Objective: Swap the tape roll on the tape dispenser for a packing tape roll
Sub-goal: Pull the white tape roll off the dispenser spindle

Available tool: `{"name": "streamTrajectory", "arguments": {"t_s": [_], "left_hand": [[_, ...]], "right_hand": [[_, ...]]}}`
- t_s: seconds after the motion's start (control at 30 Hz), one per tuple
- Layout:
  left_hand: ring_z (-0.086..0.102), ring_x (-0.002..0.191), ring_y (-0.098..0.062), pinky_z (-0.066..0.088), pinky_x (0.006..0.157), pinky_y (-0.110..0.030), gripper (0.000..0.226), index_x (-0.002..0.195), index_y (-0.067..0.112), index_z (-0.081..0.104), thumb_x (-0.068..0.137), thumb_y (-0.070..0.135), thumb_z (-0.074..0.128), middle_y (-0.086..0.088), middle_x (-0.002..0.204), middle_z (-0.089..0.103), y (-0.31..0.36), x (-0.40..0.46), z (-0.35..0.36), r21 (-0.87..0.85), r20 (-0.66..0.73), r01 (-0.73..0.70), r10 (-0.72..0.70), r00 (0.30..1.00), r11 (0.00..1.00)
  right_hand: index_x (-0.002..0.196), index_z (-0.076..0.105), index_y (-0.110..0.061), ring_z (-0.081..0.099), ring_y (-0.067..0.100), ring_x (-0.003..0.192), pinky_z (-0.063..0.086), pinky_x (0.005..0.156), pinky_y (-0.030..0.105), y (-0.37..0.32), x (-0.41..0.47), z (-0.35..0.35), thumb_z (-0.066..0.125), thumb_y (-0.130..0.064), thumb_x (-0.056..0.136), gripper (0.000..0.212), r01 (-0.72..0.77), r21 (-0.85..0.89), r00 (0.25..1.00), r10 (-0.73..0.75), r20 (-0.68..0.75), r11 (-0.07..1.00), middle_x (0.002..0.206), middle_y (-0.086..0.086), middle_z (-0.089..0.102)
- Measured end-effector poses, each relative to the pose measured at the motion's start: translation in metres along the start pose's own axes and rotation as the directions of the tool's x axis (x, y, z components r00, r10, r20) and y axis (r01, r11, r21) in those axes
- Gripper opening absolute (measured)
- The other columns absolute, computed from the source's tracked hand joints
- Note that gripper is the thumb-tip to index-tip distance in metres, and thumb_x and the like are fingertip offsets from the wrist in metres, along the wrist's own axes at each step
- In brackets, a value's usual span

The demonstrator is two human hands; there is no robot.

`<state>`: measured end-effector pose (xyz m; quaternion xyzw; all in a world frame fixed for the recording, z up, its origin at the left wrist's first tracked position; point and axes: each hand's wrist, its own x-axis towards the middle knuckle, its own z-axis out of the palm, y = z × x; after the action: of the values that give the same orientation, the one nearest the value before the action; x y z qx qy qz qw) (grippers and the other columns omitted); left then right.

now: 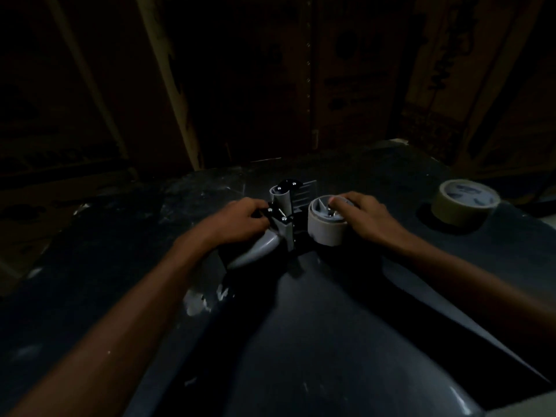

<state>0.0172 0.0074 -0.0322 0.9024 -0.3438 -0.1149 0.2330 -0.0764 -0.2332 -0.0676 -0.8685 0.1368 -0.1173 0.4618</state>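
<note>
Tape dispenser [281, 219]: black frame with bright metal screw heads; grey handle looks like smooth, glossy plastic. Roll on dispenser [326, 225]: pale, matt outer face. Spare tape roll [464, 203]: tan, slightly glossy. Table [316, 341]: dark, smooth, faint sheen, scuffed with pale marks.

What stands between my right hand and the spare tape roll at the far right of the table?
Nothing visible. The right hand rests on the roll on the dispenser, and bare table separates it from the spare roll.

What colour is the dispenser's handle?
Grey, curving down from the black metal frame of the tape dispenser; the handle shows in the head view.
</note>
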Motion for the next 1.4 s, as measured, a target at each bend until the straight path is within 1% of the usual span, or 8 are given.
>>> {"name": "streamTrajectory", "arguments": {"t_s": [0.23, 0.43, 0.53, 0.7, 0.8, 1.17, 1.27, 1.4], "left_hand": [[0.055, 0.064, -0.012, 0.044, 0.061, -0.028, 0.018, 0.084, 0.029, 0.063, 0.095, 0.019, 0.053, -0.003, 0.079, 0.061, 0.023, -0.050, 0.018, -0.096, -0.085, 0.039, -0.047, 0.995, 0.995], [0.053, 0.056, -0.010, 0.041, 0.046, -0.018, 0.013, 0.091, 0.014, 0.064, 0.097, 0.019, 0.053, -0.003, 0.072, 0.059, 0.055, -0.098, 0.040, -0.183, -0.155, 0.112, -0.141, 0.978, 0.977], [0.055, 0.049, -0.009, 0.043, 0.044, -0.019, 0.016, 0.084, 0.011, 0.065, 0.095, 0.017, 0.057, -0.002, 0.064, 0.058, 0.060, -0.115, 0.046, -0.244, -0.161, 0.103, -0.145, 0.976, 0.964], [0.074, 0.067, -0.020, 0.054, 0.056, -0.025, 0.017, 0.088, 0.008, 0.071, 0.095, 0.017, 0.059, -0.008, 0.077, 0.074, 0.070, -0.136, 0.048, -0.294, -0.086, 0.047, -0.075, 0.993, 0.955], [0.076, 0.073, -0.022, 0.057, 0.061, -0.027, 0.019, 0.096, 0.006, 0.072, 0.096, 0.019, 0.058, -0.007, 0.084, 0.077, 0.081, -0.141, 0.049, -0.265, -0.048, 0.023, -0.037, 0.998, 0.964], [0.068, 0.051, -0.006, 0.051, 0.049, -0.018, 0.017, 0.091, 0.014, 0.075, 0.090, 0.030, 0.067, -0.001, 0.068, 0.075, 0.086, -0.137, 0.036, -0.097, -0.087, 0.052, -0.060, 0.994, 0.994], [0.065, 0.053, 0.002, 0.048, 0.050, -0.014, 0.014, 0.085, 0.015, 0.075, 0.087, 0.028, 0.070, 0.003, 0.071, 0.074, 0.075, -0.127, 0.012, -0.052, -0.208, 0.043, -0.053, 0.977, 0.998], [0.065, 0.056, -0.003, 0.052, 0.053, -0.021, 0.015, 0.085, 0.012, 0.075, 0.089, 0.026, 0.068, -0.001, 0.072, 0.074, 0.057, -0.095, -0.009, -0.176, -0.398, -0.013, -0.059, 0.916, 0.984]], "right_hand": [[0.118, 0.065, -0.017, 0.057, 0.016, 0.096, 0.043, 0.066, 0.026, -0.008, -0.019, 0.003, 0.049, -0.047, 0.098, 0.039, -0.008, 0.003, 0.999, 0.008, 0.039, 1.000, 0.110, 0.003, 0.061], [0.103, 0.068, -0.017, 0.064, 0.023, 0.098, 0.054, 0.086, 0.038, -0.011, -0.045, 0.004, 0.054, -0.044, 0.096, 0.031, -0.116, 0.170, 0.993, 0.110, 0.048, 0.979, 0.108, 0.008, 0.068], [0.107, 0.070, -0.019, 0.064, 0.021, 0.095, 0.051, 0.076, 0.033, -0.008, -0.051, 0.006, 0.054, -0.046, 0.093, 0.034, -0.086, 0.140, 0.996, 0.080, 0.049, 0.986, 0.108, 0.007, 0.068], [0.094, 0.072, -0.029, 0.062, 0.021, 0.105, 0.049, 0.097, 0.040, -0.007, -0.046, 0.001, 0.054, -0.042, 0.092, 0.022, -0.004, 0.061, 0.996, -0.002, 0.084, 0.998, 0.116, 0.002, 0.068], [0.090, 0.071, -0.027, 0.062, 0.021, 0.101, 0.048, 0.092, 0.038, -0.011, -0.047, 0.005, 0.049, -0.039, 0.097, 0.026, 0.051, 0.052, 0.993, -0.057, 0.107, 0.997, 0.109, 0.005, 0.069], [0.104, 0.069, -0.012, 0.064, 0.024, 0.094, 0.048, 0.095, 0.045, -0.029, -0.030, 0.026, 0.036, -0.058, 0.099, 0.057, 0.044, 0.007, 0.994, -0.045, 0.102, 0.999, 0.094, 0.007, 0.067], [0.093, 0.069, -0.013, 0.058, 0.018, 0.074, 0.047, 0.075, 0.035, -0.028, -0.026, 0.013, 0.025, -0.058, 0.101, 0.063, 0.013, -0.061, 0.994, -0.007, 0.112, 0.998, 0.083, 0.008, 0.065], [0.089, 0.066, -0.006, 0.057, 0.017, 0.059, 0.048, 0.055, 0.027, -0.025, -0.029, -0.001, 0.038, -0.057, 0.099, 0.060, -0.117, 0.001, 0.971, 0.114, 0.209, 0.993, 0.071, 0.010, 0.062]]}}
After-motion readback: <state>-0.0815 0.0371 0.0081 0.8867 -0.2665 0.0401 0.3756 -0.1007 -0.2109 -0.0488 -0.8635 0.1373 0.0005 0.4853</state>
